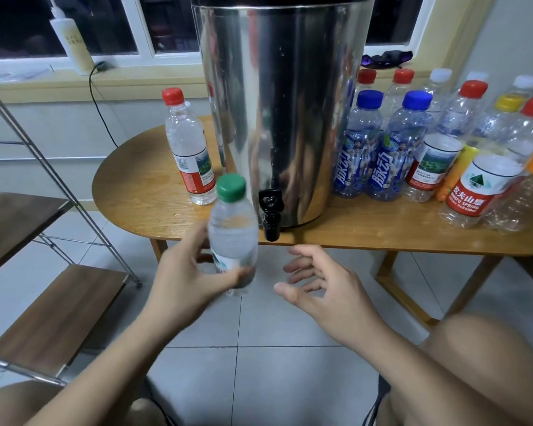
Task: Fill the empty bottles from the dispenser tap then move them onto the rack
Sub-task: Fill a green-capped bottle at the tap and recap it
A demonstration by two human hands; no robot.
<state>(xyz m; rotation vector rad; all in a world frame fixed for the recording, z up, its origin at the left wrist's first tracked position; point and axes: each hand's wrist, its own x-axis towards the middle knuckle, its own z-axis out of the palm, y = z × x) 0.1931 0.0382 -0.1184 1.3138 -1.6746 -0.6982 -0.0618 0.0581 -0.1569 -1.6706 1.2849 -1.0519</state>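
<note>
My left hand [194, 272] grips a small water-filled bottle with a green cap [233, 229], holding it upright in the air just left of the black tap [270, 215]. The tap sticks out at the bottom of the tall steel dispenser [283, 103] on the wooden table [142, 179]. My right hand [317, 284] hovers open below the table edge, right of the bottle, holding nothing. A red-capped bottle [188, 149] filled with water stands on the table left of the dispenser. The metal rack with wooden shelves [59, 315] stands at the left.
Several empty bottles with blue, red, white and yellow caps [443, 142] crowd the table right of the dispenser. A white pump bottle [71, 38] sits on the windowsill, and a black cable [99, 109] hangs from it. My knees show at the bottom over grey floor tiles.
</note>
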